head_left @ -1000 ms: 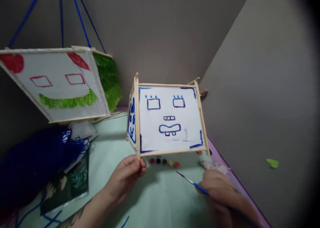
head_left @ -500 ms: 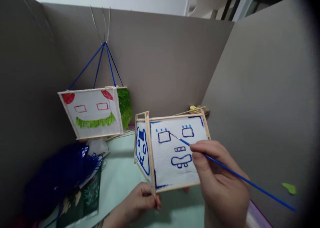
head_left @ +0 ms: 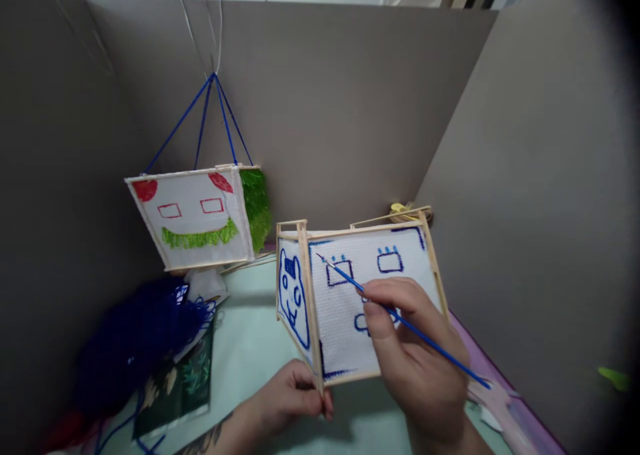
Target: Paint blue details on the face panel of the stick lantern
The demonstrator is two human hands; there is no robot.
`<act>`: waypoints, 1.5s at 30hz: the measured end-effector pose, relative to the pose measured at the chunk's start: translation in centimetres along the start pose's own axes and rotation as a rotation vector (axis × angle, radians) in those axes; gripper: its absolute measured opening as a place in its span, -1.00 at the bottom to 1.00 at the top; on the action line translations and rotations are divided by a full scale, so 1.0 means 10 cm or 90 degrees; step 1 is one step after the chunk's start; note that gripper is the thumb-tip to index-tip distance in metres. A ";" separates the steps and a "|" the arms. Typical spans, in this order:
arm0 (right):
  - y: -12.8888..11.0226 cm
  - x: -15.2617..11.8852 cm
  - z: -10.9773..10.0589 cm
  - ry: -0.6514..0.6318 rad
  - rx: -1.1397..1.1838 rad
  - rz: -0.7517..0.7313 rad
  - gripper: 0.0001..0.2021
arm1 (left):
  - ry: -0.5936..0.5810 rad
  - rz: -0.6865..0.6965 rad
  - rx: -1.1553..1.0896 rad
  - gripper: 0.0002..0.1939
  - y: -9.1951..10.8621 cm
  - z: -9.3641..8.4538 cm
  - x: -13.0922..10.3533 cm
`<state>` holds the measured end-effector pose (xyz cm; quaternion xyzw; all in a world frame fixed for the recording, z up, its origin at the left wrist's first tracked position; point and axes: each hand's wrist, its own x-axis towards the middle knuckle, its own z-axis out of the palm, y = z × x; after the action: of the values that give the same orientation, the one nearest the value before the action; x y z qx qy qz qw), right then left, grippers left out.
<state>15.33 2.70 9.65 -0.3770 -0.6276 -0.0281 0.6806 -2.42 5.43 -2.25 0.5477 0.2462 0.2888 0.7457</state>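
My left hand (head_left: 295,392) grips the lower corner of a wooden-framed paper lantern (head_left: 345,348), fingers closed around the stick. Its front panel carries a blue face with rectangular eyes and dots above them; the mouth is partly hidden behind my right hand. A blue animal face fills the side panel (head_left: 294,295). Between the thumb and fingers of my right hand (head_left: 420,348) is a thin blue paintbrush (head_left: 425,338). Its tip points at the upper left of the front panel, beside the left eye's dots; whether it touches I cannot tell.
Another lantern (head_left: 185,255) with a red and green face hangs by blue cords at the left. Below it lie a heap of dark blue yarn (head_left: 145,335) and a dark green leaf-patterned packet (head_left: 185,382). Grey panels (head_left: 340,108) surround the pale green tabletop (head_left: 247,328).
My right hand has shifted left, carrying the brush tip from the left eye's right corner to the upper left of that eye. The view has also moved slightly.
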 end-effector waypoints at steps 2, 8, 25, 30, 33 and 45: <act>0.00 0.01 0.01 -0.002 -0.005 -0.011 -0.82 | -0.001 0.003 0.000 -0.52 0.00 0.00 0.00; 0.00 0.00 -0.01 -0.035 -0.014 -0.022 -0.79 | -0.007 0.001 0.003 -0.52 0.03 0.01 -0.01; -0.01 0.04 -0.01 -0.076 -0.036 -0.064 -0.76 | -0.018 0.006 -0.004 -0.52 0.01 0.00 0.00; -0.02 0.05 -0.02 -0.086 -0.026 -0.072 -0.76 | -0.023 0.016 -0.018 -0.53 -0.03 -0.02 0.00; -0.01 0.05 -0.02 -0.086 -0.023 -0.070 -0.76 | -0.038 0.015 -0.027 -0.56 -0.03 -0.03 0.01; -0.02 0.05 -0.04 -0.099 -0.014 -0.061 -0.79 | -0.033 0.015 -0.030 -0.57 -0.03 -0.03 0.01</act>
<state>15.62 2.54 10.25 -0.3549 -0.6958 -0.0384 0.6232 -2.52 5.64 -2.61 0.5403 0.2135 0.2893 0.7608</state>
